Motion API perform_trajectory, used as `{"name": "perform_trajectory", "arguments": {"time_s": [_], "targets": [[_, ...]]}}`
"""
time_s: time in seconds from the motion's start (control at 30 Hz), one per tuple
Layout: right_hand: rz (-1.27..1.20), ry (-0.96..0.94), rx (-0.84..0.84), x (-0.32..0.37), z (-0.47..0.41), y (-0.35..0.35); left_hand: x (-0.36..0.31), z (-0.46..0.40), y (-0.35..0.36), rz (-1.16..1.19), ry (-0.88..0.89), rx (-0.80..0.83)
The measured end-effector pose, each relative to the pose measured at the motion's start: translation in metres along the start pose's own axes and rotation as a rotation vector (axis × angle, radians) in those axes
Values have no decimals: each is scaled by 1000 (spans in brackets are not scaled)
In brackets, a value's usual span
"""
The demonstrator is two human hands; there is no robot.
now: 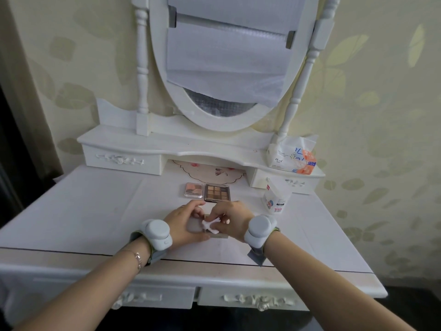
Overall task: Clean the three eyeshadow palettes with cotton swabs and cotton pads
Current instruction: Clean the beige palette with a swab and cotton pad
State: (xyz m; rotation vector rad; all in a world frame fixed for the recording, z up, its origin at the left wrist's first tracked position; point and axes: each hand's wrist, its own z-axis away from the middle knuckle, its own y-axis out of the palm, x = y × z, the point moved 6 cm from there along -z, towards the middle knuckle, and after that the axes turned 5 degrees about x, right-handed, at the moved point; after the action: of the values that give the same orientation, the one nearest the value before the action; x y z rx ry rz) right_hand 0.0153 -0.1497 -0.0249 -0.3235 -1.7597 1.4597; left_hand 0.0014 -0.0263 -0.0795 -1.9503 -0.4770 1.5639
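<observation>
A third eyeshadow palette (pixel 194 226) lies on the white dressing table (pixel 95 211) between my hands, mostly covered by them. My left hand (pixel 186 223) holds this palette by its left side, fingers curled over its far edge. My right hand (pixel 230 219) pinches a crumpled white cotton pad (pixel 210 226) and presses it on the palette. Just behind stand a small pink palette (pixel 194 189) and a brown palette with several squares (pixel 217 192), side by side.
A white bag of cotton swabs or pads (pixel 276 197) stands to the right of the palettes. A tissue pack (pixel 292 158) sits on the raised shelf at the right. An oval mirror (pixel 224 63) rises behind. The table's front edge runs below my wrists.
</observation>
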Motion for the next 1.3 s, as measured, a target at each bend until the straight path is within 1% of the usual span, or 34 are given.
{"name": "perform_trajectory", "arguments": {"time_s": [0.17,0.33,0.43,0.77,1.1,1.3], "targets": [[-16,-45,5,-2,1,3,1,0,-1,14,1,-5],[-24,55,-87,-21,-8,-8,2,0,0,0,-12,24],[-35,82,-121,-28,-8,-11,1,0,1,-9,-11,35],[-112,19,-55,-33,17,-2,0,1,0,-3,-1,30],[-56,143,-94,-38,-4,-16,1,0,0,-15,-32,58],[-108,119,-119,-38,5,-11,2,1,0,-24,-22,34]]}}
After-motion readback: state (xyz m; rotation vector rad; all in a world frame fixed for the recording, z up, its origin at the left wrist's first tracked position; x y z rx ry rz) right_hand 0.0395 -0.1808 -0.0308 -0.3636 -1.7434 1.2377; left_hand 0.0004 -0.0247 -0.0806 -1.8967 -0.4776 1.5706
